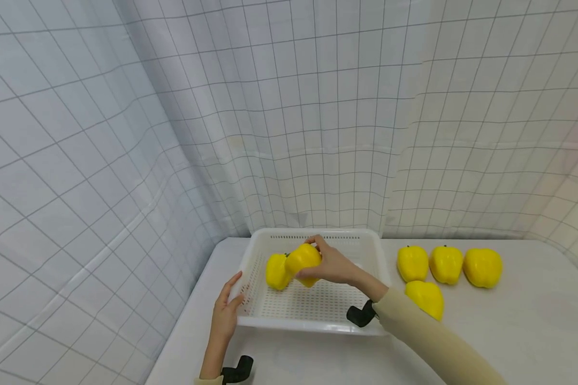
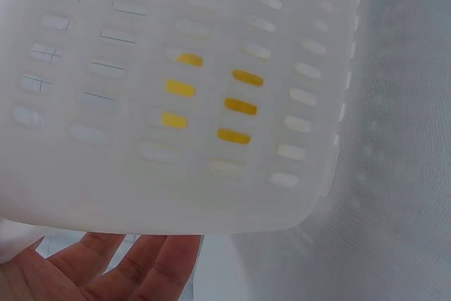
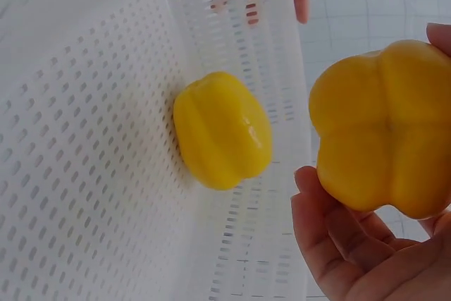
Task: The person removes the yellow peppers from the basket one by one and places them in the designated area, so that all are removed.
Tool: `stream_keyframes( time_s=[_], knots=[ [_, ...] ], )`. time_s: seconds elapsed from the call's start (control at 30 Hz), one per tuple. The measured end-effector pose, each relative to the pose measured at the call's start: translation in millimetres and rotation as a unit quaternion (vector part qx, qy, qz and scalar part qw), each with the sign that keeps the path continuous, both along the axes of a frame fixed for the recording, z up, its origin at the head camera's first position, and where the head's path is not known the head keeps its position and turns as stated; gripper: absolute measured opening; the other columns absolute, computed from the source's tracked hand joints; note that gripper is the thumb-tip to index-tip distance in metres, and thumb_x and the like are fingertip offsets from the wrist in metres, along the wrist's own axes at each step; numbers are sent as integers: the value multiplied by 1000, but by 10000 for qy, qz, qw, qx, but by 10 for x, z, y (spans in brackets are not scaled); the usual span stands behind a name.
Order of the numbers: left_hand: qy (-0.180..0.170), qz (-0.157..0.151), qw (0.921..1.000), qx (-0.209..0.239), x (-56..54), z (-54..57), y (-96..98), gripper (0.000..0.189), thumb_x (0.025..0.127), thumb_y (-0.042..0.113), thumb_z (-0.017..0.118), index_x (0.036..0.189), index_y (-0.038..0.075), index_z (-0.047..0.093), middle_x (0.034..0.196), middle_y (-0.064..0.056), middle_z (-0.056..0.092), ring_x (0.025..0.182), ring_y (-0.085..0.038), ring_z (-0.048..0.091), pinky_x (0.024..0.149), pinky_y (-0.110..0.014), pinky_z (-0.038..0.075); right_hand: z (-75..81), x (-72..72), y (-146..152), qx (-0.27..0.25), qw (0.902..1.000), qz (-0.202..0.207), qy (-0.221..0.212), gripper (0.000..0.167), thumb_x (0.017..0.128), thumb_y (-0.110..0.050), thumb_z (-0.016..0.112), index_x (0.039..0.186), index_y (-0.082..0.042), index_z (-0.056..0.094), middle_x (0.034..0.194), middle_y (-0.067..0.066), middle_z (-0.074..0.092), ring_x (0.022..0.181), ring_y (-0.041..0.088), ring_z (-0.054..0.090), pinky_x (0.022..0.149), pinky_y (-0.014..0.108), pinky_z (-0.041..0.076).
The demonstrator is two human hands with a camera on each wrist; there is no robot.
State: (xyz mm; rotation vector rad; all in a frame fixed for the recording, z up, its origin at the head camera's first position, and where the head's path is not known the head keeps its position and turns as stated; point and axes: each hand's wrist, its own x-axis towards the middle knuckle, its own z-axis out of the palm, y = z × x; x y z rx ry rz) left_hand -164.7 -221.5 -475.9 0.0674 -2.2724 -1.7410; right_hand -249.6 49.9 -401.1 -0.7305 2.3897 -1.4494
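Note:
My right hand (image 1: 334,264) holds a yellow bell pepper (image 1: 304,262) over the white basket (image 1: 313,326), thumb on one side and fingers on the other. In the right wrist view that pepper (image 3: 387,128) shows its lobed bottom, with fingertips (image 3: 310,181) against its side. Inside the basket, towards its left end, lies another yellow bell pepper (image 1: 276,271). My left hand (image 1: 225,310) grips the basket's left rim with thumb and fingers. From the left wrist, the slotted outer wall (image 2: 162,195) shows close up, and yellow appears through some slots.
Right of the basket, three yellow peppers stand in a row, the middle one (image 1: 446,264) among them. A fourth pepper (image 1: 425,298) sits nearer, partly behind the right sleeve (image 1: 428,337). A checked curtain (image 1: 318,133) hangs behind the white table (image 1: 510,331) and along its left.

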Motion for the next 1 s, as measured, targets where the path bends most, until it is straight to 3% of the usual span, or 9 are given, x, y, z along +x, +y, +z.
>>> stream_keyframes(
  time_s=[0.37, 0.57, 0.83, 1.0],
  knots=[
    [-61, -14, 10000, 11, -7, 0, -7, 51, 94, -5, 43, 144, 5, 40, 148, -19, 32, 131, -34, 33, 106, -52, 23, 104, 121, 219, -388, 9979, -514, 99, 71, 74, -37, 79, 127, -15, 37, 108, 10, 53, 91, 24, 55, 75, 35, 51],
    [-75, -32, 9999, 71, -15, -21, -4, 51, 94, -5, 43, 144, 5, 40, 148, -19, 32, 130, -34, 33, 106, -51, 24, 121, 214, 446, -466, 9945, -866, 358, 72, 76, -36, 77, 129, -14, 34, 116, 15, 47, 91, 26, 55, 75, 36, 51],
    [-120, 30, 9999, 68, -12, -10, 11, 51, 93, -5, 44, 143, 5, 40, 148, -19, 32, 132, -34, 31, 107, -52, 22, 148, 401, 788, -749, 9842, -1472, 631, 74, 76, -32, 79, 132, -20, 32, 122, 15, 44, 91, 29, 55, 74, 36, 51],
    [-129, 38, 9999, 66, -8, -4, 18, 51, 93, -4, 43, 143, 6, 41, 149, -18, 32, 133, -34, 31, 107, -51, 21, 112, 522, 977, -908, 9764, -1804, 759, 76, 78, -27, 78, 135, -15, 30, 126, 16, 41, 96, 31, 53, 78, 39, 50]
  ],
)
